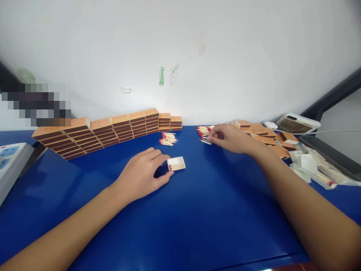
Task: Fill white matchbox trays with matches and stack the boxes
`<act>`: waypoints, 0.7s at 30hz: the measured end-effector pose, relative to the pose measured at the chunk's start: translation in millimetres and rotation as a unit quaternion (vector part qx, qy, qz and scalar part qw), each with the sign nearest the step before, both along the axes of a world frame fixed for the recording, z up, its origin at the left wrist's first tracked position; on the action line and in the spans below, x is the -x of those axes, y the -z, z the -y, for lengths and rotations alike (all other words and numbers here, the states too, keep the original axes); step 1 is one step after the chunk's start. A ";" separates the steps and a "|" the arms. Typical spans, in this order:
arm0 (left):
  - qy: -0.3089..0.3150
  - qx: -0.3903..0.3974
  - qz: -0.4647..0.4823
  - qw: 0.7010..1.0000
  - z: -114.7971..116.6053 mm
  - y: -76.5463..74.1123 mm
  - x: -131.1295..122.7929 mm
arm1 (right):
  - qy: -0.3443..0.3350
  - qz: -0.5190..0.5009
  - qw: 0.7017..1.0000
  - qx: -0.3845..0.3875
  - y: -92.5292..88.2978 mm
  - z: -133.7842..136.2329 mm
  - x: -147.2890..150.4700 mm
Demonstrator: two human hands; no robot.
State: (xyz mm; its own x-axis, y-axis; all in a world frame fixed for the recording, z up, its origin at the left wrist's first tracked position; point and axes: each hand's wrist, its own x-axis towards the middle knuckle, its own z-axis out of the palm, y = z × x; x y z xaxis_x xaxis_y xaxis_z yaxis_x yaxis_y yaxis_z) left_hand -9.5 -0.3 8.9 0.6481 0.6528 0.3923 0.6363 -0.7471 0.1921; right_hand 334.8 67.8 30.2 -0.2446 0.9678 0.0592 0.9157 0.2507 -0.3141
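My left hand rests on the blue table, its thumb and fingers closed on the end of a small white matchbox tray that holds red-tipped matches. Far on the right, my right hand pinches at a heap of loose matches near the wall. A second heap of loose matches lies behind the tray, between the two hands.
Stacks of orange matchboxes line the wall at the back left. Loose orange sleeves and white trays lie at the right. A power strip sits at the left edge, and a white device with a cable at the back right.
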 end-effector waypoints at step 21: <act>0.004 -0.007 0.004 1.000 1.2 0.2 0.5 | -0.038 0.032 0.999 -0.004 8.7 3.3 13.7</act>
State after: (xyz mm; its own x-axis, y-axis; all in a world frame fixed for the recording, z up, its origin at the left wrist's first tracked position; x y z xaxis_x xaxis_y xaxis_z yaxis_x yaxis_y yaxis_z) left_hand -10.0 -1.6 8.7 0.6496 0.6427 0.4063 0.6295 -0.7543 0.1867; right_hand 321.1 64.5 21.6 -0.3215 0.9456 0.0493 0.9120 0.3232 -0.2527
